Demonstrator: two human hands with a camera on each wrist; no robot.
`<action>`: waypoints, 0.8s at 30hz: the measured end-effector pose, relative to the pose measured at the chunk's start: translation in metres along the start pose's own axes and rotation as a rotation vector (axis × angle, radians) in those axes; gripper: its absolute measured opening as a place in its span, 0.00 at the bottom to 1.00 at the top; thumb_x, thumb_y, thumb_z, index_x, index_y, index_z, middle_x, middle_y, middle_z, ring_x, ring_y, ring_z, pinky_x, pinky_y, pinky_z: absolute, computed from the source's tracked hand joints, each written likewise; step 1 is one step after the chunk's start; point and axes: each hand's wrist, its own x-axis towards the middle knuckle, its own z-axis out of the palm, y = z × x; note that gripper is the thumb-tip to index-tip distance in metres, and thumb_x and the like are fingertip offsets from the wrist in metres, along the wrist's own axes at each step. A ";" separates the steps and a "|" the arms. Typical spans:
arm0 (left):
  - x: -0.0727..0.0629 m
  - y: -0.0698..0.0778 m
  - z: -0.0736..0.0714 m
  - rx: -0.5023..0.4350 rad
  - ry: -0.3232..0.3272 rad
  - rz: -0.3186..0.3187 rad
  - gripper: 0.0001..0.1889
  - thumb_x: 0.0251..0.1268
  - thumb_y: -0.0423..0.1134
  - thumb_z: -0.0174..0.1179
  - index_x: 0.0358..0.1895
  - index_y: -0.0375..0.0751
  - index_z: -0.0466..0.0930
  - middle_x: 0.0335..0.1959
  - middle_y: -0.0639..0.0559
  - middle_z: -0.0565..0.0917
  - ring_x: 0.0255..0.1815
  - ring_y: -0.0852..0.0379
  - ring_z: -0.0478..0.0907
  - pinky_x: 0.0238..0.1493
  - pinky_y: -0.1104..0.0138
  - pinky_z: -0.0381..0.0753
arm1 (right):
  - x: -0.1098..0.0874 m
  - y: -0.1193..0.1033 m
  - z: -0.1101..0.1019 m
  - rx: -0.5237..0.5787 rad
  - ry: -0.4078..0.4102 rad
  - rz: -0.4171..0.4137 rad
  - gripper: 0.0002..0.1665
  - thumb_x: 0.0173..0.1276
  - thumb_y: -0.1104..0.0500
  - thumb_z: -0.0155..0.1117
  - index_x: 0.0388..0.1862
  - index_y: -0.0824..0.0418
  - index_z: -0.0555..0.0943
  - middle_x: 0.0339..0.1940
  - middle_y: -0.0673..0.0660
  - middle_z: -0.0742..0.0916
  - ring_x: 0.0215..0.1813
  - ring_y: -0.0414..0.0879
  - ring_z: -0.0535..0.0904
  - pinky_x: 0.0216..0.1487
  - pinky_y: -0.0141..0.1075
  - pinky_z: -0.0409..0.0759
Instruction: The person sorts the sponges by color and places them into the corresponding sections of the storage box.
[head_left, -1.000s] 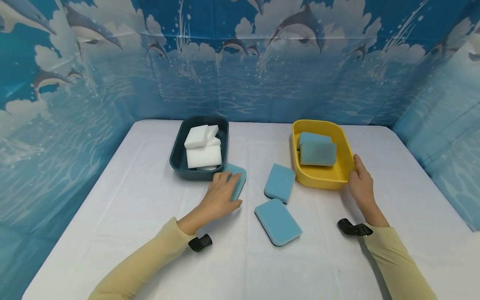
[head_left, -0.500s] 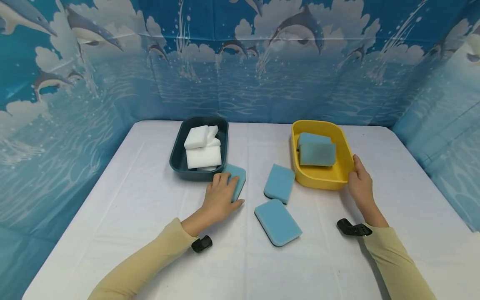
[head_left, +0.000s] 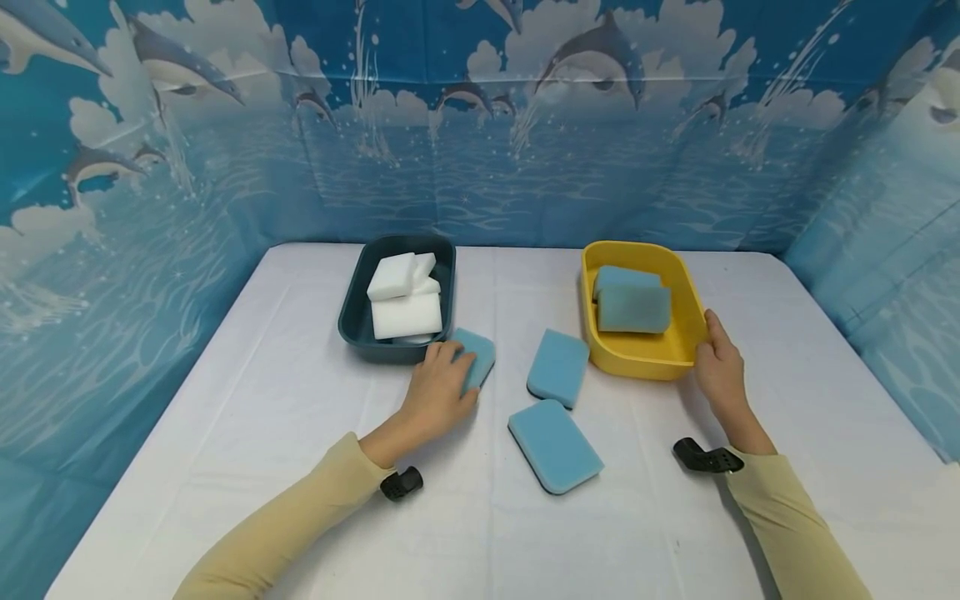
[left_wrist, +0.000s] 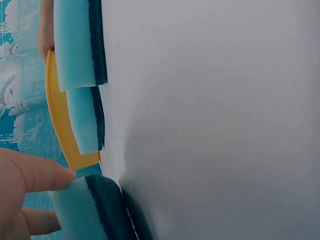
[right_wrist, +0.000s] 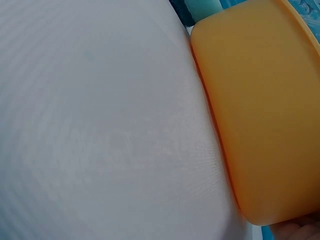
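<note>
My left hand point(head_left: 438, 387) grips a blue sponge point(head_left: 477, 354) with a dark scouring layer. The sponge lies at the near right corner of the dark green bin point(head_left: 397, 353), partly hidden under the fingers. Seen from the left wrist, fingers bear on the upper side of this sponge point(left_wrist: 80, 210). My right hand point(head_left: 722, 367) rests against the right outer wall of the yellow bin point(head_left: 637, 365), one finger stretched along its rim. In the right wrist view, only a bit of the right hand point(right_wrist: 302, 231) shows beside the bin's wall point(right_wrist: 260, 110).
Two more blue sponges, one farther back point(head_left: 558, 367) and one nearer point(head_left: 557, 446), lie between the bins on the white-covered table point(head_left: 420, 542). Blue sponges point(head_left: 634, 308) sit in the yellow bin, several white sponges point(head_left: 407, 313) in the green one. A dolphin-print curtain point(head_left: 465, 192) surrounds the table.
The thumb of my left hand has drawn in toward the sponge, and the sponge has shifted slightly. My right hand has stayed at the yellow bin.
</note>
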 end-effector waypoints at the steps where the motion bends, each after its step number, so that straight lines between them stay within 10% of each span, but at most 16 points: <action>1: 0.000 0.000 -0.001 -0.008 0.006 0.007 0.22 0.59 0.38 0.62 0.56 0.34 0.76 0.59 0.39 0.73 0.60 0.42 0.66 0.46 0.49 0.78 | 0.000 0.000 0.000 -0.001 0.000 0.000 0.34 0.72 0.59 0.22 0.76 0.59 0.37 0.78 0.60 0.46 0.78 0.58 0.40 0.77 0.55 0.43; 24: 0.022 0.024 -0.008 -0.178 0.280 0.253 0.17 0.57 0.38 0.63 0.48 0.33 0.81 0.50 0.45 0.81 0.53 0.49 0.74 0.57 0.58 0.75 | 0.000 0.002 -0.001 0.005 0.011 -0.007 0.33 0.73 0.60 0.23 0.76 0.60 0.38 0.78 0.60 0.47 0.79 0.58 0.40 0.77 0.54 0.43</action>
